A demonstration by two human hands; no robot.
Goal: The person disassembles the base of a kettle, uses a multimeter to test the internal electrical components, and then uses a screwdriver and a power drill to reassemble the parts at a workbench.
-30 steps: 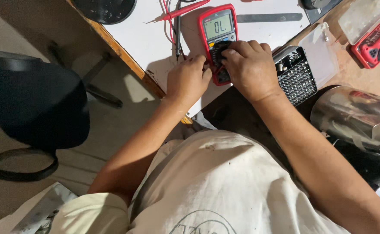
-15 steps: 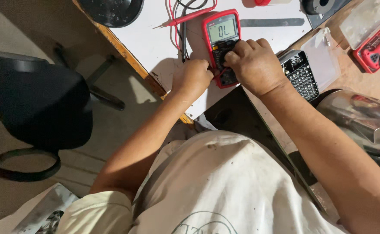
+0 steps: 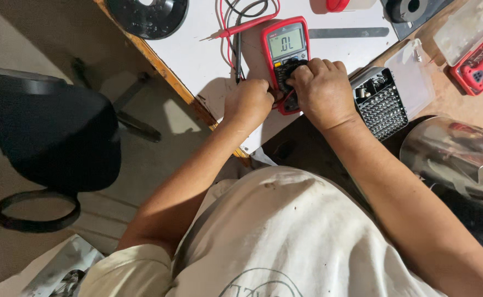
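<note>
A red multimeter (image 3: 285, 47) with a grey display lies on the white work surface (image 3: 197, 49) at the table's near edge. My right hand (image 3: 324, 91) covers its lower half, fingers on the dial. My left hand (image 3: 248, 103) is closed against the meter's lower left side. A red probe (image 3: 247, 26) and a black probe (image 3: 237, 55), with red and black leads, lie just left of the meter.
A black bit set in a clear case (image 3: 382, 102) sits right of my right hand. A red tool case (image 3: 481, 60), a shiny metal vessel (image 3: 456, 157), a metal ruler (image 3: 349, 33) and a black disc (image 3: 148, 16) lie around. A black stool (image 3: 54, 137) stands on the floor at left.
The view shifted slightly, so the meter and table sit a little lower in frame. Both hands stay on the multimeter with the same grip.
</note>
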